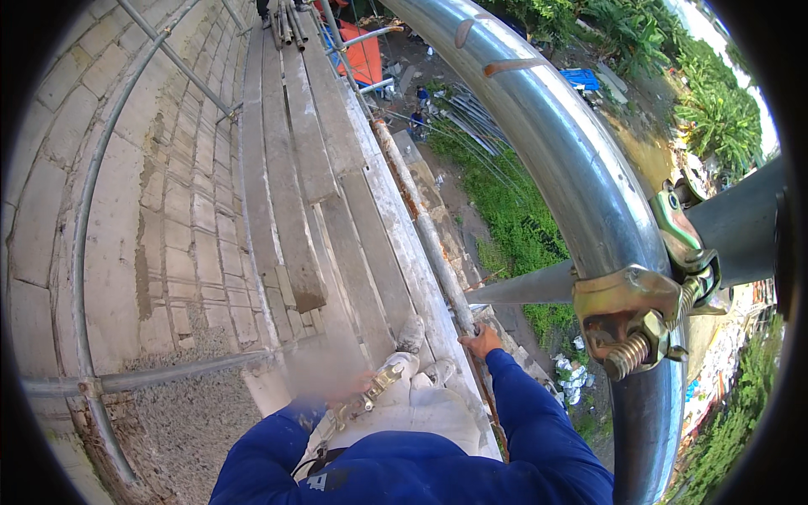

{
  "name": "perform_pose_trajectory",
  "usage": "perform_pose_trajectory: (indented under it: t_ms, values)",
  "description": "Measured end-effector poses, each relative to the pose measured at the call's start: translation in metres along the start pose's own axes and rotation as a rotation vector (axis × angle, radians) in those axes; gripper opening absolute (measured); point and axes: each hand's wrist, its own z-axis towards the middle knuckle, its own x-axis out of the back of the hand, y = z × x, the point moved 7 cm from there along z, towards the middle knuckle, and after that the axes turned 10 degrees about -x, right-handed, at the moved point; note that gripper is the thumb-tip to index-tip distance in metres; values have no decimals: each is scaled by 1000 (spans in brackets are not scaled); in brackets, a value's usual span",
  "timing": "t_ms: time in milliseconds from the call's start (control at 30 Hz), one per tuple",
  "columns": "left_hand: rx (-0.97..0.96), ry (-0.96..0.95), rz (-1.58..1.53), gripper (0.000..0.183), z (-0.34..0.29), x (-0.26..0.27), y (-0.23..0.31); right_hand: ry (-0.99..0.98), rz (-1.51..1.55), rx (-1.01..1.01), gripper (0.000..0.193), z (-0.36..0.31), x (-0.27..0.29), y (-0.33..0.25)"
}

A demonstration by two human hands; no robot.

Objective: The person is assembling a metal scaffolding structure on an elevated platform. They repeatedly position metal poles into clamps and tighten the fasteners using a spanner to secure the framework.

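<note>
My right hand (481, 342) is closed around the lower end of a rusty, paint-spotted scaffold pipe (433, 240) along the outer edge of the planks. At my waist my left hand (343, 387), partly smeared, grips a brass-coloured scaffold coupler (383, 383). More coupler metal (343, 414) shows just below that hand. Large in front on the right, a shiny upright steel tube (581, 143) carries a bolted coupler (631, 320) that joins it to a cross tube (741, 223).
I stand on long, dusty wooden planks (299, 168) beside a block wall (181, 219). A thin pipe frame (93, 210) and a horizontal tube (177, 374) run along the wall. Loose pipes (290, 25) lie at the far end near someone's legs (264, 12). Green ground (522, 227) lies far below.
</note>
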Motion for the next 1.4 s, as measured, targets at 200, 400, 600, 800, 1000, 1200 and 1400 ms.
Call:
perform_pose_trajectory:
  t_ms: [200,400,600,800,1000,1200,1400]
  values:
    - [-24,-39,1,54,4,-4,8,84,9,1,88,6,6,23]
    - [-11,-67,-156,53,4,0,-9,101,-32,-59,92,-5,13,38]
    - [-99,-35,-209,48,-3,-29,57,83,-9,-77,93,-20,12,52]
    - [-201,-170,-202,63,33,-43,70,88,82,-76,94,-39,20,59]
    - [-243,-184,-79,77,44,-65,108,239,272,-55,73,-64,41,71]
    - [-269,-200,-39,81,28,-97,149,483,465,57,32,-134,96,51]
    - [-366,-255,126,86,22,-134,180,104,700,305,29,-204,103,-34]
